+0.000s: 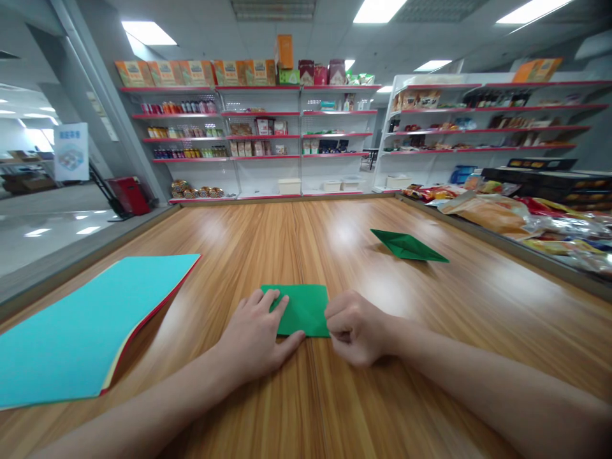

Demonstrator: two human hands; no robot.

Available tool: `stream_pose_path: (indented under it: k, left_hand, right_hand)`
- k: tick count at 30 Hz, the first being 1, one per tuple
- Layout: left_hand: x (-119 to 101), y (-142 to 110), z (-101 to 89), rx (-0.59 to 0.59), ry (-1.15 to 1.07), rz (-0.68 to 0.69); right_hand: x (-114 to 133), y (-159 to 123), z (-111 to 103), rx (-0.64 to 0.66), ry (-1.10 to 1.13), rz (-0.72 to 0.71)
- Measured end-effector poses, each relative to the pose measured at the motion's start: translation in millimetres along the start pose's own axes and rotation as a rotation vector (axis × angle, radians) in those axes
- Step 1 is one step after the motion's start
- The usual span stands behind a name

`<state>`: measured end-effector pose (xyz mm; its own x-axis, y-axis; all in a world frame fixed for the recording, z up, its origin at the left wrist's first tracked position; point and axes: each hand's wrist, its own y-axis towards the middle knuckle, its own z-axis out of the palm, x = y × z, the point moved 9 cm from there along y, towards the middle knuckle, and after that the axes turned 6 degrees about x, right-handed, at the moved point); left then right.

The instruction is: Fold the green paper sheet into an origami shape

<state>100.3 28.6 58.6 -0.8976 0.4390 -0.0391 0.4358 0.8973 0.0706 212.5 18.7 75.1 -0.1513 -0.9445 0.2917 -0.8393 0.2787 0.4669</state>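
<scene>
A green sheet of folded paper (306, 309) lies flat on the wooden table in front of me. My left hand (261, 325) rests on its left part, fingers spread and thumb along the near edge. At the right edge of the paper, my right hand (356, 325) is closed with its fingers curled. Its knuckles touch the paper's side; whether anything is between the fingertips is hidden. Farther back on the right sits a second green folded paper (408, 245), diamond-shaped with pointed ends and raised off the table in places.
A stack of large coloured sheets (95, 325), turquoise on top, lies at the left with its right edge curling up. A raised rim borders the wooden table (268, 242). Packaged snacks (497, 213) lie beyond the right rim, and stocked shelves (261, 115) stand behind.
</scene>
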Motion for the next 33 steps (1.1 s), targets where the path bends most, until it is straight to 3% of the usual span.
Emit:
stream_pose_path:
  k: [8, 14, 20, 33]
  left_hand:
    - [9.3, -1.7, 5.0, -0.022, 0.015, 0.001]
    - [13.3, -1.7, 6.5, -0.028, 0.019, 0.01]
    - [13.6, -1.3, 8.4, -0.035, 0.029, 0.007]
    - [10.9, -1.7, 9.5, -0.018, -0.01, 0.027]
  right_hand:
    - [-10.4, -0.9, 6.0, -0.006, 0.098, 0.026]
    - [-12.4, 2.3, -4.7, -0.122, 0.063, 0.096]
    - [-15.2, 4.7, 7.4, 0.006, 0.126, 0.101]
    - [-12.9, 1.7, 12.7, 0.059, 0.14, 0.051]
